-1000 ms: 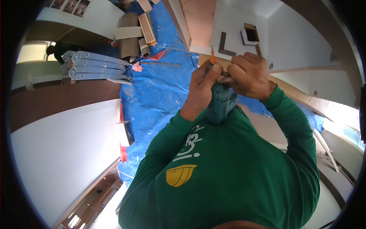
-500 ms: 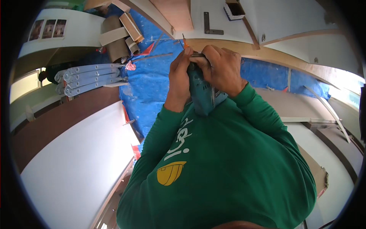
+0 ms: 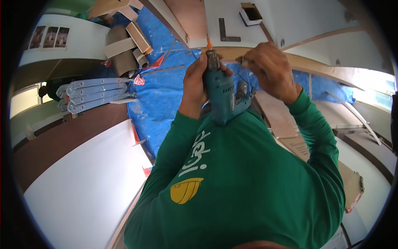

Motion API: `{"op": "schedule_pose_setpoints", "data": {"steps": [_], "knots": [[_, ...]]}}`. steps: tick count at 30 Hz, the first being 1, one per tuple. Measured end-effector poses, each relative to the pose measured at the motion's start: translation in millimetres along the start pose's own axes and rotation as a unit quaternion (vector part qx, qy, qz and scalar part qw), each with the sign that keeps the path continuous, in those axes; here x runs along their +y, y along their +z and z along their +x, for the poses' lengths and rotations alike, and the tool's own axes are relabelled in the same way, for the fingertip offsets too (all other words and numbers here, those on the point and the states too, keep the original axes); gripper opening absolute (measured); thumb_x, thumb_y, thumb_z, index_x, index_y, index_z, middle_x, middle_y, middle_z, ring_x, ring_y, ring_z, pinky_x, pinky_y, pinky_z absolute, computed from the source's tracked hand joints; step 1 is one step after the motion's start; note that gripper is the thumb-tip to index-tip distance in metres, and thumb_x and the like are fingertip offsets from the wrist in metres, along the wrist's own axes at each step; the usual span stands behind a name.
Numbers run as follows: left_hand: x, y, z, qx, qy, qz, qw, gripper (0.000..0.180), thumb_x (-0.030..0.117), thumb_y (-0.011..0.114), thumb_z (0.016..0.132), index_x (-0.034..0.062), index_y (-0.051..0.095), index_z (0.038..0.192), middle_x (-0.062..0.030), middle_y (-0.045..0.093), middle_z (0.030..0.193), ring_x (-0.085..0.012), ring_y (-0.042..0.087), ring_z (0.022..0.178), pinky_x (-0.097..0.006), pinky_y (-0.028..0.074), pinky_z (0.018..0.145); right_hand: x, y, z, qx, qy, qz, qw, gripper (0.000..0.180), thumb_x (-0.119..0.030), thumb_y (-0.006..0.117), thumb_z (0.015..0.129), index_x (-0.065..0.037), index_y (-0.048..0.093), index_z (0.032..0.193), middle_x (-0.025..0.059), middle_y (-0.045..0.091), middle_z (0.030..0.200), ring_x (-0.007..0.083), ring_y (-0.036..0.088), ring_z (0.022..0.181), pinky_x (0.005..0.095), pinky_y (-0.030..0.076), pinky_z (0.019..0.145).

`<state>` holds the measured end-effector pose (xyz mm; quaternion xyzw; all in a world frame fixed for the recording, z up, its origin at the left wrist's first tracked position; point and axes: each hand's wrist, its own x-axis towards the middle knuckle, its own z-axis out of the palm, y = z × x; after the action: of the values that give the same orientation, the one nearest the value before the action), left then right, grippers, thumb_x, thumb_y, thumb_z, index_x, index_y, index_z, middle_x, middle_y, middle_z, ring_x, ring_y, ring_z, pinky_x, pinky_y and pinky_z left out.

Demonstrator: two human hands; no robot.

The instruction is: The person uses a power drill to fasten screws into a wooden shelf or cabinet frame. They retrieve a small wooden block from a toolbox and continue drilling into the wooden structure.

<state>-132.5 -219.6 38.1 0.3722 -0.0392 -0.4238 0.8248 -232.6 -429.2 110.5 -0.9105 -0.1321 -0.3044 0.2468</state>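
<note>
A teal power drill (image 3: 219, 97) rests with its back end against my green shirt, its chuck (image 3: 212, 60) pointing away from me. An orange piece (image 3: 209, 44) with a thin bit is set in the chuck. My left hand (image 3: 195, 81) is wrapped round the front of the drill at the chuck, fingers partly hidden behind it. To the right of the chuck, apart from it, my right hand (image 3: 271, 68) pinches a small dark tool, apparently a chuck key (image 3: 240, 60). A thin dark cord hangs below this hand.
A black metal square (image 3: 222, 33) and a small open box (image 3: 250, 15) lie on the white panel ahead. Blue sheeting (image 3: 149, 108) covers the floor. At left are a folded ladder (image 3: 97, 93), cardboard tubes (image 3: 120, 52) and a white board (image 3: 87, 182).
My right hand has pulled away from the chuck to the right, taking the small tool with it. My left hand still holds the drill, whose chuck is now exposed.
</note>
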Motion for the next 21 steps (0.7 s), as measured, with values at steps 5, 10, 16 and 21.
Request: {"op": "schedule_pose_setpoints", "data": {"steps": [5,10,16,21], "knots": [[6,5,1,-0.06,0.01,-0.001,0.998,0.055,0.046,0.039,0.118,-0.0015,0.065,0.126,-0.0151,0.073,0.093,-0.0296,0.074,0.09,-0.042,0.062,0.083,-3,20,6,0.028,0.008,-0.02,0.999,0.025,-0.006,0.083,0.084,-0.007,0.068,0.103,0.0072,0.068,0.085,0.0285,0.069,0.082,0.0409,0.053,0.076],[5,-1,6,-0.097,0.03,0.004,0.995,0.051,0.044,0.039,0.118,0.0,0.066,0.121,-0.0154,0.072,0.09,-0.0284,0.074,0.088,-0.04,0.062,0.081,-2,34,14,0.005,-0.015,-0.033,0.999,0.024,-0.01,0.084,0.084,-0.009,0.068,0.102,0.0043,0.068,0.085,0.0255,0.068,0.079,0.0391,0.051,0.071],[6,-6,6,-0.103,0.042,0.037,0.993,0.056,0.047,0.035,0.118,0.0003,0.065,0.118,-0.0138,0.069,0.09,-0.0287,0.073,0.092,-0.04,0.061,0.081,-1,35,20,-0.022,-0.038,-0.044,0.998,0.024,-0.012,0.084,0.084,-0.009,0.067,0.101,0.0023,0.069,0.086,0.0237,0.068,0.078,0.0379,0.051,0.071],[7,-3,6,-0.09,0.037,0.036,0.995,0.053,0.046,0.036,0.118,0.0008,0.065,0.119,-0.0143,0.07,0.09,-0.0286,0.074,0.091,-0.04,0.062,0.08,4,30,22,-0.036,-0.074,-0.048,0.995,0.025,-0.013,0.083,0.084,-0.009,0.067,0.102,0.0025,0.07,0.09,0.0243,0.067,0.079,0.0381,0.055,0.076]]}}
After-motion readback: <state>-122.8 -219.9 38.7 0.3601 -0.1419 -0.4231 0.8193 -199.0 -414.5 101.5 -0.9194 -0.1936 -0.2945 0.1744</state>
